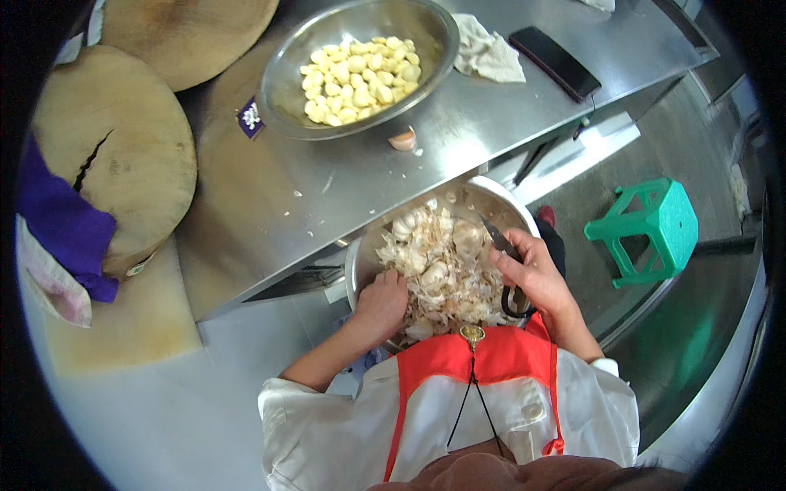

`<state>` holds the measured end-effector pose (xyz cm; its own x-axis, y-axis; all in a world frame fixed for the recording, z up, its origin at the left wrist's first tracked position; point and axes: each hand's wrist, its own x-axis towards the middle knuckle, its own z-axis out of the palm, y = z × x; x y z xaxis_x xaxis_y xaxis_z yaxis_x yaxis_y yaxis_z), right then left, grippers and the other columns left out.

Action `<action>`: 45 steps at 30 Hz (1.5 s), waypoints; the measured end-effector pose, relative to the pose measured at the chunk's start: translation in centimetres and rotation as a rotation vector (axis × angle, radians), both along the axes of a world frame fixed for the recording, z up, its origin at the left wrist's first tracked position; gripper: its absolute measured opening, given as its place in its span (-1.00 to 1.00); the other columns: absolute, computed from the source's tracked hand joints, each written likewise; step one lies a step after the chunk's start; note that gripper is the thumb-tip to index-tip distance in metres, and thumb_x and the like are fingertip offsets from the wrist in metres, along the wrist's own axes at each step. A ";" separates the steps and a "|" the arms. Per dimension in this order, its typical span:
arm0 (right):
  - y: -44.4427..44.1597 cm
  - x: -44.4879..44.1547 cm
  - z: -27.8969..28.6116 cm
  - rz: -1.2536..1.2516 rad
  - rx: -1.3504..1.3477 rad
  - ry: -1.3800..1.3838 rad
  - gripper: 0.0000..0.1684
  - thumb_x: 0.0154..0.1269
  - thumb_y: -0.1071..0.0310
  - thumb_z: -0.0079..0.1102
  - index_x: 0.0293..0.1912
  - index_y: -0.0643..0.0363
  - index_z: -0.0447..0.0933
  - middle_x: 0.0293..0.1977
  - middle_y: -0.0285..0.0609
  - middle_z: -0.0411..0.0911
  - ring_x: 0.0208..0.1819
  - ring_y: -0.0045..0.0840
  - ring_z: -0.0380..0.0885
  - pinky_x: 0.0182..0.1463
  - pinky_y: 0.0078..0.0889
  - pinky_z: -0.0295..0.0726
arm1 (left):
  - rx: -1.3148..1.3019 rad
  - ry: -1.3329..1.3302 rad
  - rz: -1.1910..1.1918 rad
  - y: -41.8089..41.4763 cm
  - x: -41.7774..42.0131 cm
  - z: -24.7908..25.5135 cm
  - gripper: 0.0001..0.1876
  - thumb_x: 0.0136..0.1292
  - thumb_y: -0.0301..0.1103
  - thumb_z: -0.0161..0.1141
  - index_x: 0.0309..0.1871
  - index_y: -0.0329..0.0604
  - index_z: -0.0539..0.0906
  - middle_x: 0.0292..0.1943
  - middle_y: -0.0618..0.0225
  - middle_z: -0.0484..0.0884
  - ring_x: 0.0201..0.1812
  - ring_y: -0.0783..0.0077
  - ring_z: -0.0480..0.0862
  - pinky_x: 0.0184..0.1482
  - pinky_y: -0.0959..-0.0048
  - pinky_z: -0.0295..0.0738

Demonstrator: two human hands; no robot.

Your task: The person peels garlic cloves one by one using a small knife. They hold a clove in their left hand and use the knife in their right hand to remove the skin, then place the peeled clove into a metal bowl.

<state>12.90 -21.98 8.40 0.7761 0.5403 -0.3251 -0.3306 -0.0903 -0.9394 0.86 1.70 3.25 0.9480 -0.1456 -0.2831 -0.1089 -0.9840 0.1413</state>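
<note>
Below the counter's edge is a round metal basin full of garlic bulbs and loose papery skins. My left hand reaches into its left side, fingertips down among the garlic; whether they hold a piece is hidden. At the basin's right side my right hand is closed on black-handled scissors, their blades pointing up and left over the skins. On the counter above stands a metal bowl with many peeled garlic cloves. An unpeeled clove lies in front of that bowl.
The steel counter carries a cracked round wooden chopping block, a second block, a purple cloth, a white rag and a black phone. A green plastic stool stands on the floor at the right.
</note>
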 end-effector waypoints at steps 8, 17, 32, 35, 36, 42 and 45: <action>0.3 -0.6 -0.4 0.033 0.043 0.059 -0.85 0.27 0.33 0.16 -0.31 0.17 0.42 -0.60 -0.50 0.31 -0.61 -0.85 0.22 -0.57 -0.72 0.14 | 0.049 -0.080 0.041 -0.6 -0.3 -0.9 -0.76 0.04 -0.44 0.15 -0.19 -0.26 0.49 -0.24 0.14 0.45 -0.17 0.13 0.52 -0.23 0.26 0.55; 0.4 -0.7 0.0 0.009 0.068 0.069 -0.87 0.25 0.31 0.19 -0.31 0.14 0.46 -0.54 -0.49 0.37 -0.56 -0.82 0.27 -0.49 -0.72 0.23 | -0.221 -0.353 -0.018 -2.2 2.7 5.7 -0.78 0.09 -0.48 0.07 -0.17 -0.14 0.61 -0.30 0.22 0.48 -0.19 0.13 0.55 -0.23 0.23 0.51; 0.5 -1.2 -0.8 0.095 0.117 0.022 -0.77 0.30 0.24 0.17 -0.37 0.19 0.46 -0.68 -0.46 0.29 -0.64 -0.78 0.22 -0.55 -0.67 0.17 | 0.062 -0.778 -0.011 0.8 11.3 11.8 -0.53 0.15 -0.35 0.18 0.17 -0.14 0.43 0.09 0.00 0.45 -0.26 0.09 0.60 -0.30 0.24 0.56; 0.7 -1.5 -0.8 0.115 0.152 0.083 -0.78 0.31 0.25 0.16 -0.37 0.20 0.47 -0.67 -0.46 0.29 -0.64 -0.79 0.20 -0.56 -0.67 0.15 | 0.111 -0.693 0.024 1.0 12.8 11.3 -0.53 0.16 -0.31 0.17 0.16 -0.15 0.41 -0.04 0.02 0.48 -0.29 0.08 0.61 -0.31 0.21 0.56; 0.5 -1.6 -0.9 0.132 0.143 0.066 -0.78 0.31 0.26 0.16 -0.36 0.20 0.48 -0.66 -0.46 0.29 -0.64 -0.79 0.20 -0.56 -0.67 0.15 | 0.099 -0.671 0.035 1.1 13.3 11.0 -0.54 0.16 -0.31 0.17 0.15 -0.15 0.42 -0.08 0.04 0.49 -0.30 0.08 0.61 -0.31 0.21 0.55; -0.1 -1.5 -1.6 0.147 0.159 0.108 -0.81 0.30 0.26 0.17 -0.32 0.20 0.50 -0.62 -0.47 0.32 -0.61 -0.81 0.22 -0.55 -0.68 0.18 | -0.029 -0.601 0.026 0.8 15.4 10.6 -0.77 0.19 -0.30 0.18 -0.17 -0.16 0.43 -0.21 0.14 0.45 -0.32 0.04 0.59 -0.32 0.14 0.51; 0.3 -1.3 -1.0 0.144 0.133 0.088 -0.81 0.29 0.26 0.18 -0.30 0.20 0.51 -0.59 -0.47 0.35 -0.58 -0.82 0.24 -0.53 -0.69 0.20 | -0.140 -0.645 -0.038 0.5 15.5 9.4 -0.79 0.19 -0.32 0.18 -0.25 -0.18 0.40 -0.26 0.13 0.42 -0.35 0.01 0.58 -0.36 0.13 0.50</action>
<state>11.58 -21.70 7.38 0.6595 0.6862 -0.3067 -0.4046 -0.0198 -0.9143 16.37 2.16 12.65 0.9146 -0.1768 0.3635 -0.2492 -0.9547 0.1625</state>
